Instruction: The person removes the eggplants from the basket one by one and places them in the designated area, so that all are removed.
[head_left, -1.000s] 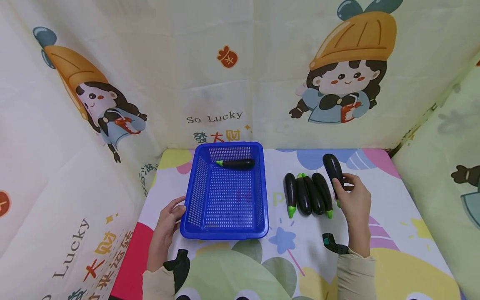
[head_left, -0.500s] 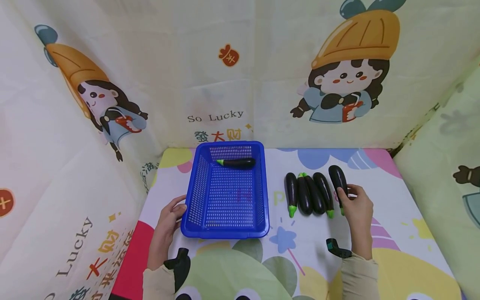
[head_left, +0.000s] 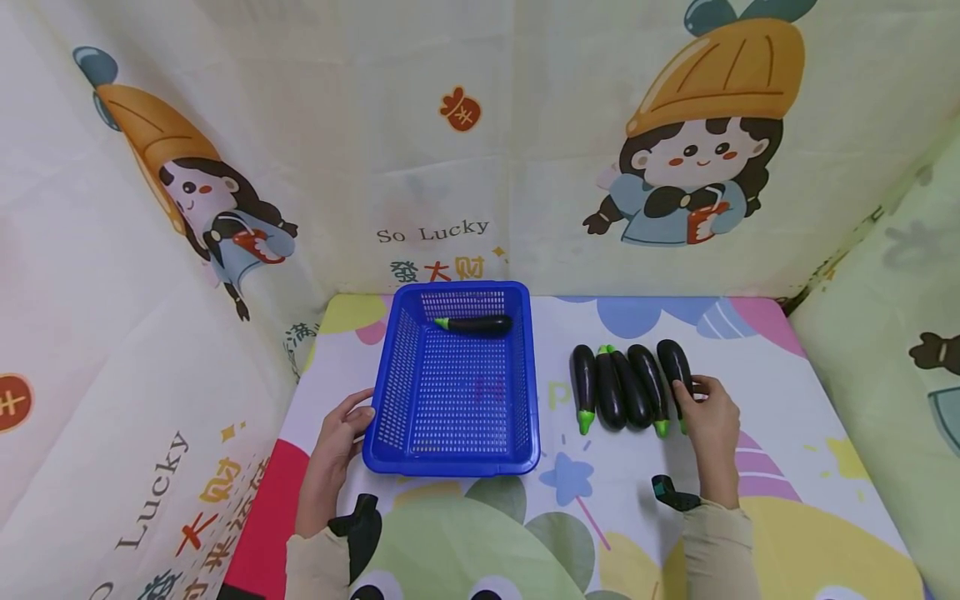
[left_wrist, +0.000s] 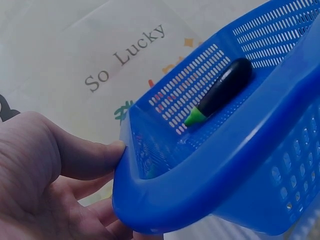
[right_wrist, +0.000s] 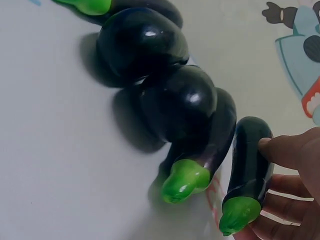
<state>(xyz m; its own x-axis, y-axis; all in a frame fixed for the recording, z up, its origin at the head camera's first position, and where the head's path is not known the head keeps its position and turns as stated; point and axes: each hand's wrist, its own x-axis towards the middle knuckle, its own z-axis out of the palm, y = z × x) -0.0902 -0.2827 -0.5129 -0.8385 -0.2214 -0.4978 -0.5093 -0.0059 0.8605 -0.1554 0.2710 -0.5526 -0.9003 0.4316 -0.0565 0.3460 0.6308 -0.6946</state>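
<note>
My left hand (head_left: 337, 446) grips the left side of a blue plastic basket (head_left: 534, 400), thumb on the rim and fingers against the outer side. One eggplant (head_left: 480, 326) with a green stem end lies crosswise near the basket's far end. Over on the right, my right hand (head_left: 714, 429) holds a dark, glossy eggplant (head_left: 673, 360) between thumb and fingers, its green end toward me. In the right wrist view the held eggplant (right_wrist: 250, 160) is beside the row's outermost eggplant (right_wrist: 220, 130), with a narrow gap. Whether it rests on the table cannot be told.
Several more eggplants (head_left: 609, 400) lie side by side between the basket and my right hand. The table (head_left: 600, 475) has a colourful printed cover. Printed cloth walls (head_left: 555, 208) stand behind it and along both sides.
My right hand has brought the eggplant nearer to me and lower, then slightly left, to the right end of the row. The left hand and basket stay in place.
</note>
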